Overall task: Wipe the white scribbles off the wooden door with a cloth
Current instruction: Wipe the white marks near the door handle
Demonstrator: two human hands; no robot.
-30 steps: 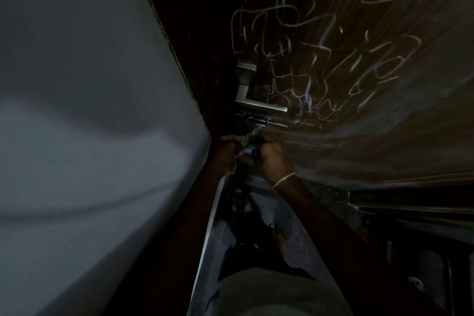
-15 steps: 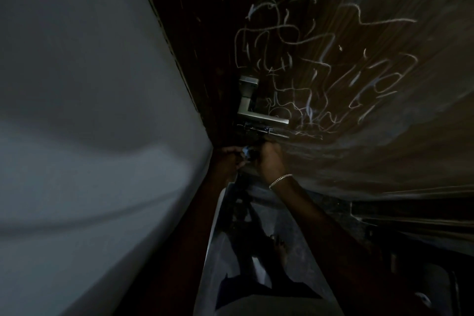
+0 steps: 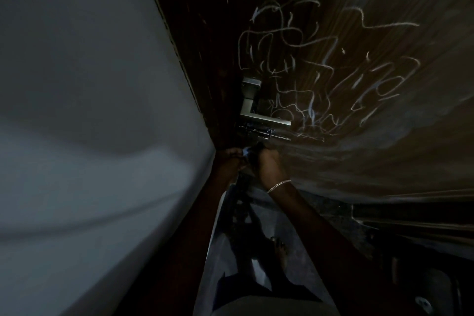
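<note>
The 2 hands meet just below the metal door handle [image 3: 252,108]. The left hand [image 3: 229,163] and right hand [image 3: 269,165] both pinch a small dark cloth [image 3: 250,155] between them. White scribbles [image 3: 320,72] cover the wooden door [image 3: 384,149] above, apart from the cloth.

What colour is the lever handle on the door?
Silvery metallic grey; the lever handle on the wooden door shows best in the head view, the only one.

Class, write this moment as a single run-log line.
left hand and right hand: together below door handle, on small dark item, cannot tell what | white scribbles: unwiped | wooden door: not touched
</note>
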